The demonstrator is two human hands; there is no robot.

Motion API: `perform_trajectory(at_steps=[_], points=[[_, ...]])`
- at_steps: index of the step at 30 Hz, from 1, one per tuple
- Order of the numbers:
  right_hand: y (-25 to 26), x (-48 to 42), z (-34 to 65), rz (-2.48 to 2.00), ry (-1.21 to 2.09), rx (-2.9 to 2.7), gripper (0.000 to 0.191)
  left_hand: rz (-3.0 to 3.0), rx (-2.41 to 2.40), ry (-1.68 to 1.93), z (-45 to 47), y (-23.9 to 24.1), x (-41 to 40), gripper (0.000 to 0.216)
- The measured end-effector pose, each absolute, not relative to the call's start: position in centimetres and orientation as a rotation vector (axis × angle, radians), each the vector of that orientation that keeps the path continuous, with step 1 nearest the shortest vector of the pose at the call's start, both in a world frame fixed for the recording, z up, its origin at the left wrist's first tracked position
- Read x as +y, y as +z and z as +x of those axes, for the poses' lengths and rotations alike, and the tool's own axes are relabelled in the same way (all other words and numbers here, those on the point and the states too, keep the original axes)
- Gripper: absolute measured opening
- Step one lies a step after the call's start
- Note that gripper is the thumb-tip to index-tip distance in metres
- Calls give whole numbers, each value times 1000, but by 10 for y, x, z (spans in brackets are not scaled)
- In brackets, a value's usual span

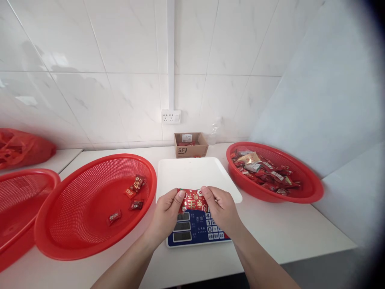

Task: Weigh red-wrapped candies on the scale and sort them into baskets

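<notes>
Between my two hands is a red candy packet [193, 200] with gold characters and white flowers, stretched flat in front of me. My left hand [167, 209] pinches its left end with the thumb on top. At the right end my right hand [221, 206] grips it the same way. Behind and below the packet is a white weighing scale [192, 170] with a blue keypad panel; the packet and my hands cover part of its buttons and displays. To the left, a red plastic basket [87, 237] holds several small red wrapped candies [114, 217].
At the right a red basket [315, 190] is filled with mixed packets. Behind the scale stands a small cardboard box [192, 151], with a clear bottle [214, 130] beside it. Another red basket [27, 176] and a red bag [28, 148] are at far left. A tiled wall [129, 100] closes the back.
</notes>
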State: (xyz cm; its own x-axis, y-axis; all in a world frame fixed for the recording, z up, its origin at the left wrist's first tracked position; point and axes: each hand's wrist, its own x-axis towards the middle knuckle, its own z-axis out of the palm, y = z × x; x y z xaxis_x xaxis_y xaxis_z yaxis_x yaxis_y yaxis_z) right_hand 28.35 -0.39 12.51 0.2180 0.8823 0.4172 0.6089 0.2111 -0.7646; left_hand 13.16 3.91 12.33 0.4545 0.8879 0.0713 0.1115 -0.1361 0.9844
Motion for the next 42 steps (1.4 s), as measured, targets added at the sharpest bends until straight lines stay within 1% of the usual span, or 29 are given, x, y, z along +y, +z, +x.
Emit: perform_trajectory(at_steps=[4,11,17,31,35,38,40,42], points=[[128,-5,281,-1459,342,-1475,43,1561,882,897,131,123,40,39],[133,-4,277,-1418,624,-1592,39,1541,844,965,127,124,45,38],[132,-5,279,-1429,600,-1552,41,1607,824,780,124,127,40,41],[130,-7,280,-1433,632,-1535,44,1643,884,862,121,129,37,43],[130,-9,289,-1449,612,-1482,45,1703,1087,1002,98,138,41,42],[129,-11,301,-1486,594,-1440,45,1835,1418,1074,73,147,47,41],[128,-13,311,-1523,559,-1425,44,1896,1699,1013,56,151,54,41],[126,-13,324,-1567,507,-1411,44,1926,1921,854,43,151,62,36]])
